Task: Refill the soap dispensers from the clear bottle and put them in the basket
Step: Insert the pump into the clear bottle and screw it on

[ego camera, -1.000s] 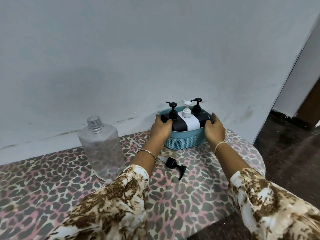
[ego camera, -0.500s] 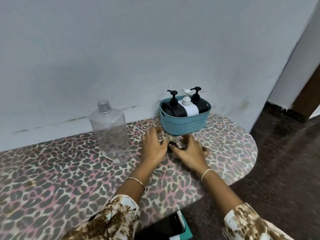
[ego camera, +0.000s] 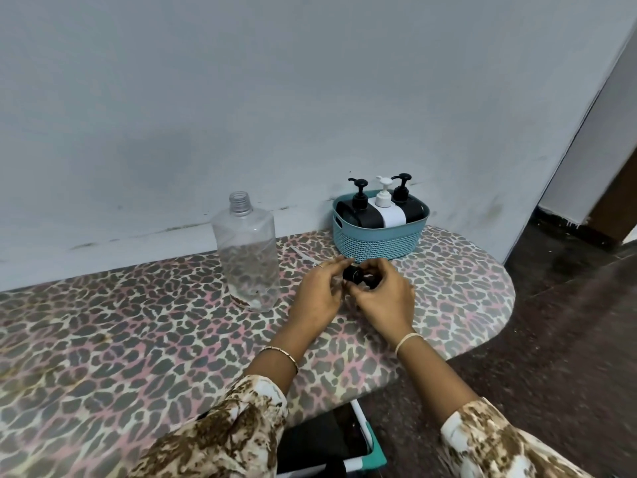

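Observation:
A teal basket stands against the wall with three soap dispensers in it: a black one, a white one and another black one. The clear bottle stands uncapped and nearly empty to the left. Just in front of the basket, my left hand and my right hand both hold a loose black pump cap a little above the table. Its tube is hidden by my fingers.
The table wears a leopard-print cover and ends in a rounded right edge. A white wall rises right behind it. Dark floor lies to the right. A dark box with a teal rim sits under the table's front edge.
Both hands left the basket's sides, came back to the black pump cap lying on the table and picked it up. My view pulled back and up.

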